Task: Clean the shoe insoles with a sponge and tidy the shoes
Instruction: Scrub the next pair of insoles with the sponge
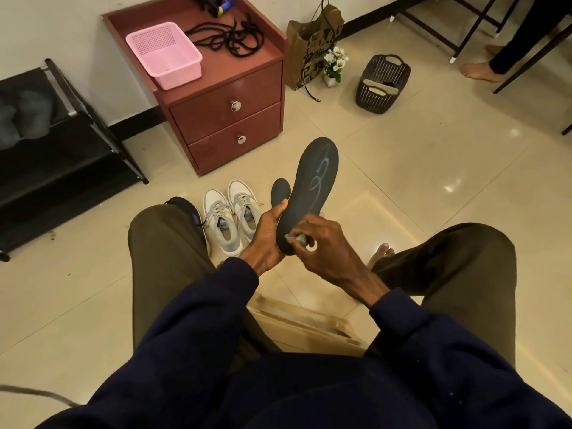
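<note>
The left hand grips a dark insole by its edge near the heel, with the toe end pointing up and away, above the floor between the knees. A second insole shows just behind it (which hand holds it, I cannot tell). The right hand pinches a small greenish sponge against the insole's heel. A pale looping scrawl runs up the insole — no letters can be read. Grey sneakers stand side by side on the tiles beside a dark shoe; their tongue labels are too small to read. A brown bag by the cabinet carries black lettering — illegible.
</note>
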The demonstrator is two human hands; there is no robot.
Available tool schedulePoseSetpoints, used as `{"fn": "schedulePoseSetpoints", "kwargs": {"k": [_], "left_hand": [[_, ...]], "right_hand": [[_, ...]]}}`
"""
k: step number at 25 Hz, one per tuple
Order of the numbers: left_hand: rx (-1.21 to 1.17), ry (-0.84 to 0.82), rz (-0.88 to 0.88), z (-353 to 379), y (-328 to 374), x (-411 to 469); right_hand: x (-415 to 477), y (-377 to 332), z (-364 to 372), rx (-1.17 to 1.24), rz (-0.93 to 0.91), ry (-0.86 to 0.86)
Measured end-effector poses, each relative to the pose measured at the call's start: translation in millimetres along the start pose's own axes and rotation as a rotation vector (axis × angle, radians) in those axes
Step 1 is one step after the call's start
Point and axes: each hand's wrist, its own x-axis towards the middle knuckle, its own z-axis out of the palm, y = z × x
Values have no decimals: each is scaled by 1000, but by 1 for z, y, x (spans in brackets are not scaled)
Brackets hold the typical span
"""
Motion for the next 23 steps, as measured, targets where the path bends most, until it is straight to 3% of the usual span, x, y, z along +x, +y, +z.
{"fn": "schedulePoseSetpoints", "kwargs": {"k": [2,7,10,12,17,23], "left_hand": [[-7,-10,0,-2,0,1],[11,38,65,-2,-5,5],[-5,-19,53,-3,-3,5],[-36,-32,58,-5,-2,5],[-37,-2,62,-1,-7,7],[-83,-46,64,0,-3,2]], "right_hand": [[-2,-6,4,44,-17,-31],[9,19,2,-78,212,151],[-3,-3,5,70,48,-6],[-1,-2,4,39,5,-20],[13,35,-8,-141,167,236],[3,6,6,-5,-5,35]]}}
